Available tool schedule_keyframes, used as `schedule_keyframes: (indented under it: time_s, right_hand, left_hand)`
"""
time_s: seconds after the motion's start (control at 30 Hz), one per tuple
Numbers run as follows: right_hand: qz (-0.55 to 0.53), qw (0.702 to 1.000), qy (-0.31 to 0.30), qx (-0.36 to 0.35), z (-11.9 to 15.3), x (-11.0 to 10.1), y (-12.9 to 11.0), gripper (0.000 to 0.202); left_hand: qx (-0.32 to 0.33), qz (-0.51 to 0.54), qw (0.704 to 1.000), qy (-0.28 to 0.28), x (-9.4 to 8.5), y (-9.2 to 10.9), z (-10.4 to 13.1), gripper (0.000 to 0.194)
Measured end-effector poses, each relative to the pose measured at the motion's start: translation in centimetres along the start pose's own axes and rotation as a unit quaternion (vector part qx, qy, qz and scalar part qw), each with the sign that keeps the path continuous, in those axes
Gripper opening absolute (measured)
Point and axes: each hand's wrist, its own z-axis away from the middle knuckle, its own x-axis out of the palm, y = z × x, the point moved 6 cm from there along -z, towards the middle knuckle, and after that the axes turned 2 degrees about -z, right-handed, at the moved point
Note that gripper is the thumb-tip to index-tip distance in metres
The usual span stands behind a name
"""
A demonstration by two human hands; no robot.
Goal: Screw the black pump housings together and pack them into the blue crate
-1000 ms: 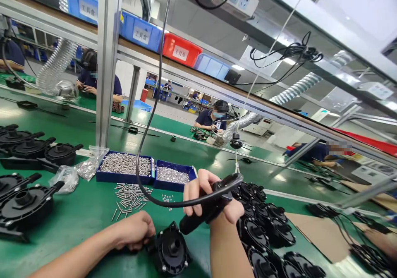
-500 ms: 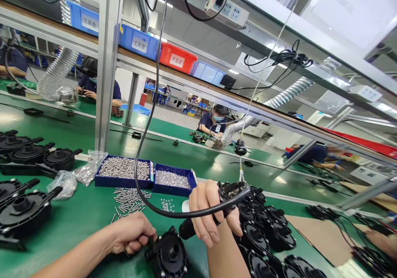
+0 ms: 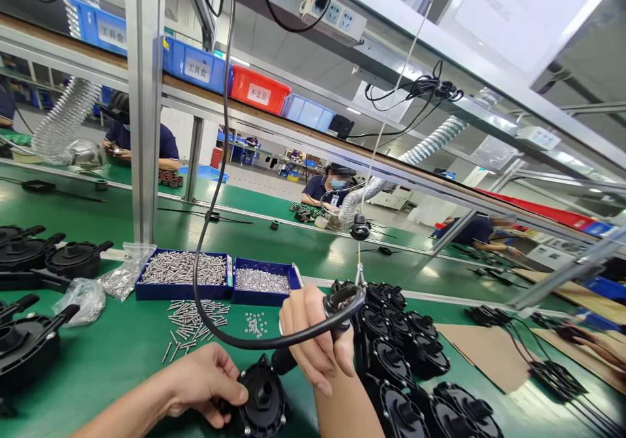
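Okay, your right grip wraps the corded driver, left grip pinches the black round housing's rim; slack cable could snag, weak pinch could let housing spin.

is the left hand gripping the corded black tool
No, the right hand grips the corded black tool, while the left hand is at the round black housing.
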Motion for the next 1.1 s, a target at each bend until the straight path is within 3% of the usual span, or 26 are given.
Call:
schedule_keyframes:
  time_s: [0.13,0.27,0.33,0.4,0.53,0.73,0.9,1.1]
  right_hand:
    - [-0.012,0.998,0.058,-0.008,1.1,0.0,-0.5,0.061]
    - [-0.016,0.978,0.19,0.08,1.4,-0.3,0.0,0.064]
    - [-0.006,0.975,0.205,0.086,1.0,0.1,-0.1,0.064]
    - [0.023,0.968,0.232,0.091,0.4,0.1,-0.5,0.059]
    - [0.11,0.925,0.345,0.113,-0.7,-0.4,-2.1,0.042]
    - [0.19,0.893,0.409,-0.002,-2.6,0.7,-5.1,0.025]
    - [0.192,0.894,0.404,0.014,-3.5,0.9,-2.9,0.024]
    - [0.179,0.896,0.405,0.03,-3.3,0.3,-1.5,0.028]
  left_hand:
    - [0.007,0.005,1.0,0.019,0.3,0.2,0.1,0.038]
    - [0.009,0.01,1.0,0.011,0.7,0.3,0.1,0.033]
    - [0.015,0.01,1.0,0.008,0.8,0.4,0.1,0.033]
    - [0.022,0.006,1.0,0.011,0.8,0.5,0.1,0.033]
    - [0.019,0.013,0.999,0.022,0.8,0.5,0.2,0.033]
    - [0.017,0.018,1.0,0.02,0.8,0.2,0.0,0.038]
    - [0.021,0.024,0.999,0.008,1.0,0.3,-0.2,0.04]
    - [0.026,-0.005,1.0,-0.006,1.1,0.9,0.1,0.025]
